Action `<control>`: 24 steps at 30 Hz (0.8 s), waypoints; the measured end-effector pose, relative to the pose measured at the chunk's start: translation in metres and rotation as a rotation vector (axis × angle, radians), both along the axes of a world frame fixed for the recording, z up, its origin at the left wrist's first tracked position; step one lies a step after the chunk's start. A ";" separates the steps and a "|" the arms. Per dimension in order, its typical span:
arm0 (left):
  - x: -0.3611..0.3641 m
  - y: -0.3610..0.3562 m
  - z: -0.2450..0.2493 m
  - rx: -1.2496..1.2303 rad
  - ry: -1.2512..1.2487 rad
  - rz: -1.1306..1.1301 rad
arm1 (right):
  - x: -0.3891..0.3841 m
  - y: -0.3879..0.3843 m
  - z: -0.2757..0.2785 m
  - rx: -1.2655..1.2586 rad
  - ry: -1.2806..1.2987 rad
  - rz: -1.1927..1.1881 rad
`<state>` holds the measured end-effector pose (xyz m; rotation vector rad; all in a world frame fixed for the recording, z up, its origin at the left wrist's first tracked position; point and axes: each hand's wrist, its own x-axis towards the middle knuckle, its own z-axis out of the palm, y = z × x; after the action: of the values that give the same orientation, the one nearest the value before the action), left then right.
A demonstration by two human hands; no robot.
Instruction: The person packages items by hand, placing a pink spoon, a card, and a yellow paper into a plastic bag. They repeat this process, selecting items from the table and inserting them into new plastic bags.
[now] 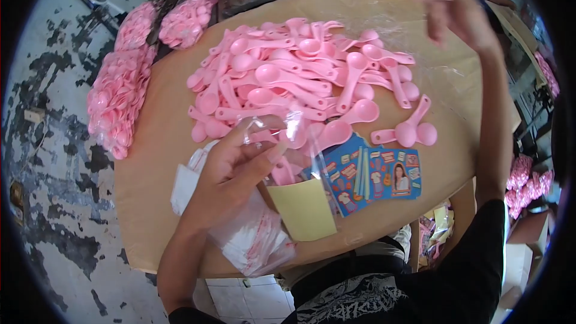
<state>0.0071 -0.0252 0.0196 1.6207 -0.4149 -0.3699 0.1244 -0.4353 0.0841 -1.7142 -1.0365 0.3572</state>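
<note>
bag (pixel 288 138): clear one, right at the left fingertips, looks like pink spoons inside, lower end down on the table (pixel 162 144)
left hand (pixel 240 165): pinched onto the bag mouth, thumb on top, probably to keep the opening spread
right hand (pixel 459 15): up high, well away from the left, fingers loosely bunched, too blurry to tell if pinching anything
spoon pile (pixel 300 72): just beyond the left hand, easy reach
blue cards (pixel 375 177): fanned just right of the left hand, beside yellow card (pixel 303 210)
spare bags (pixel 252 237): stacked under the left wrist, handy for grabbing
</note>
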 end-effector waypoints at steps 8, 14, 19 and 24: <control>-0.006 -0.001 -0.001 -0.028 0.009 0.052 | -0.013 0.008 -0.021 -0.009 -0.081 -0.074; 0.001 0.001 0.006 0.074 -0.064 0.021 | -0.035 0.048 0.000 -0.117 0.025 -0.368; -0.006 -0.006 0.005 -0.003 -0.047 0.041 | -0.010 0.046 -0.030 -0.458 -0.994 -0.721; 0.001 -0.003 -0.009 -0.096 -0.017 0.151 | -0.081 0.095 0.004 -0.052 -0.219 -0.034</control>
<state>0.0085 -0.0277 0.0101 1.5508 -0.3160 -0.2196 0.0431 -0.3405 0.0884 -1.8458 -1.1629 0.1783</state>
